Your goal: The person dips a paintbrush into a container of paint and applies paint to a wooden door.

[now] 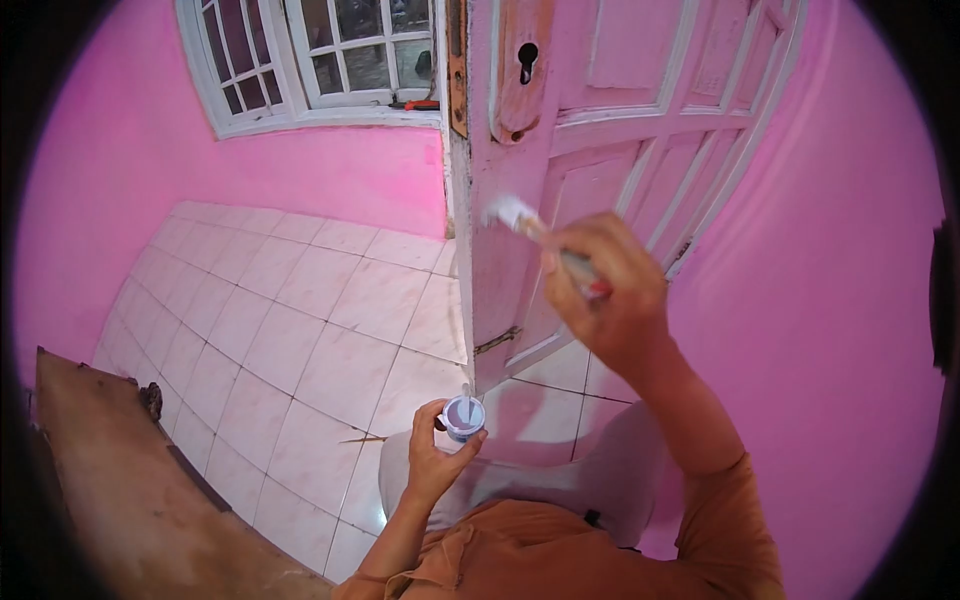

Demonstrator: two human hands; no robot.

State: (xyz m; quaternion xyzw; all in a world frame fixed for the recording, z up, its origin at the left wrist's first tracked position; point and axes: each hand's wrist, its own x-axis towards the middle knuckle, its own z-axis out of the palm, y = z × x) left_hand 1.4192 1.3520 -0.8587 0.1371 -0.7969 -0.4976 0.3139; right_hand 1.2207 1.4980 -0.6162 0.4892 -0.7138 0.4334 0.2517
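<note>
My right hand [610, 285] is closed around the handle of a paintbrush [530, 224]. The brush's white bristles, slightly blurred, are at the left edge strip of a pink panelled door [580, 170]; whether they touch it is hard to tell. Low in front of my lap, my left hand [438, 455] grips a small round paint cup [463, 417] by its sides, below the door's lower corner. Pale paint shows inside the cup, with a light streak across its rim.
A metal lock plate with a keyhole [527, 65] is high on the door. Behind are a white-framed window [350, 60] and a pink wall [330, 165]. Brown wooden furniture [150, 480] stands at lower left on the tiled floor [270, 320]. Another pink wall [810, 330] rises at right.
</note>
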